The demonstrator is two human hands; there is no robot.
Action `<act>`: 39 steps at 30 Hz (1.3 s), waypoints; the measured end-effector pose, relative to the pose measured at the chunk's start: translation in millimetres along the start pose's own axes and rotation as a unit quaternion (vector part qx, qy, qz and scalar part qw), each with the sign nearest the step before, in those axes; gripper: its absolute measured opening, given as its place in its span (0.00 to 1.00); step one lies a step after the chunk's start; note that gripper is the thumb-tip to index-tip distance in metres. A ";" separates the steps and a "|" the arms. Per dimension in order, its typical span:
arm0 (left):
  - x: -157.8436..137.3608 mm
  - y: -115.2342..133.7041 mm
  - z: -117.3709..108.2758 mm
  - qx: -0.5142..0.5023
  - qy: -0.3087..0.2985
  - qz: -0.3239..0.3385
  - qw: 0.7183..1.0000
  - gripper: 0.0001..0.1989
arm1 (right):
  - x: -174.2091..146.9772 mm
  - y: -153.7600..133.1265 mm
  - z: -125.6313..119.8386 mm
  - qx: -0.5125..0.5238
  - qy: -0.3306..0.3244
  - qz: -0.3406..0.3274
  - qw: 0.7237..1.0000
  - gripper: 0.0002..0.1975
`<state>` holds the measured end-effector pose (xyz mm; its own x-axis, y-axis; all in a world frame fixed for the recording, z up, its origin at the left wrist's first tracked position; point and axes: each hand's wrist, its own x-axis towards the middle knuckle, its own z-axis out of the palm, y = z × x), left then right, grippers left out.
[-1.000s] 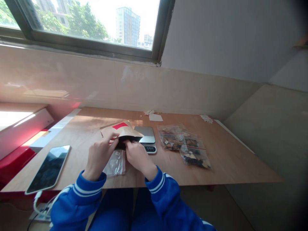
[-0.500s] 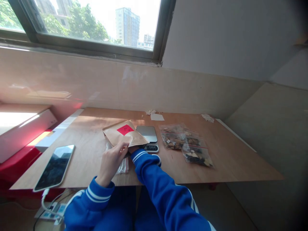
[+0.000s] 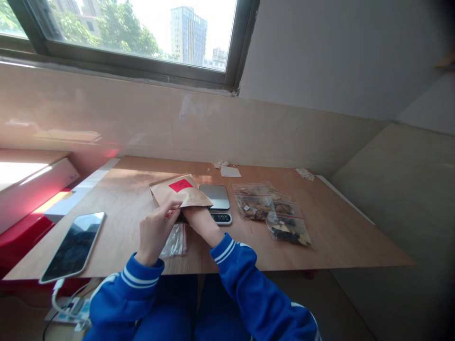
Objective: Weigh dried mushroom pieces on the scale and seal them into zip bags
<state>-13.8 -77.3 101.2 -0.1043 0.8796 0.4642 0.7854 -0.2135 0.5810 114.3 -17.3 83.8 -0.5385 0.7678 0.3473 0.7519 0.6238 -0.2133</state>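
Note:
A brown kraft paper bag (image 3: 167,192) with a red label is held up at the middle of the table, its mouth facing me. My left hand (image 3: 158,227) pinches the bag's edge between thumb and fingers. Up to about the wrist, my right hand (image 3: 201,220) is inside the bag, so its fingers are hidden. Just behind and right of the bag lies a kitchen scale (image 3: 216,196) with a lit display. Below my hands is a flat stack of clear zip bags (image 3: 176,241).
Several filled clear zip bags (image 3: 254,206) lie right of the scale. A phone (image 3: 76,246) on a charging cable rests at the table's left front. White paper (image 3: 230,171) and crumpled tissue (image 3: 304,174) lie toward the wall. A power strip (image 3: 69,308) sits below the table.
My right hand has drawn back partly out of the bag, baring the wrist and forearm. The bag has shifted slightly left while my left hand keeps its pinch.

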 end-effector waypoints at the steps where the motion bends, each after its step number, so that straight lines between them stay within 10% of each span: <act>1: 1.7 0.0 -0.8 0.009 0.008 -0.003 1.000 0.10 | -5.8 -0.3 -4.9 -0.020 -0.002 -0.017 1.000 0.16; 16: 29.7 11.9 -4.3 0.048 0.024 -0.011 0.998 0.11 | -48.2 23.3 -21.1 -0.033 0.171 -0.080 0.981 0.15; 23: 49.7 3.0 0.7 0.075 0.098 -0.021 0.992 0.12 | -61.1 66.8 -7.0 0.091 0.309 0.066 0.944 0.15; 31: 45.3 -2.8 1.8 0.116 0.088 -0.044 0.988 0.12 | -33.8 117.2 10.3 0.037 0.082 0.112 0.990 0.09; 39: 44.2 -3.0 2.0 0.110 0.092 -0.034 0.989 0.11 | -23.7 126.6 7.0 0.075 0.085 0.163 0.980 0.12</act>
<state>-19.5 -37.0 118.6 -0.2547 0.7927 0.5538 0.8840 -0.0414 0.4657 219.6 44.5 42.2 -0.1986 0.9023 0.3826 0.8025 0.3739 -0.4650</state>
